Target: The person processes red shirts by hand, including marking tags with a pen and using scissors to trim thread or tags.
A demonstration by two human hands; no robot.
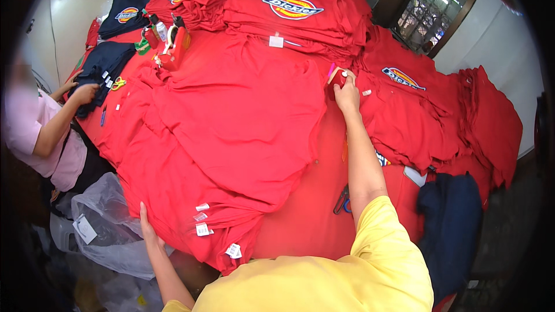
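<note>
A large spread of red T-shirts (243,110) covers the middle of the table, with white tags at its near end. My left hand (148,226) rests at the left edge of these shirts, its fingers stretched out and holding nothing. Beyond the spread's right side, my right hand (347,97) reaches far out and is closed around a small red bottle with a white top (340,78). A pink stick-like thing (331,69) stands just beside that bottle. The right hand's fingers partly hide the bottle.
Folded red shirts (292,8) form tall stacks at the back, and more red shirts (399,75) lie at right. Blue-handled scissors (342,201) lie under my right forearm. At left, a co-worker in pink (52,133) handles dark shirts (107,69). A clear plastic bag (110,214) hangs below.
</note>
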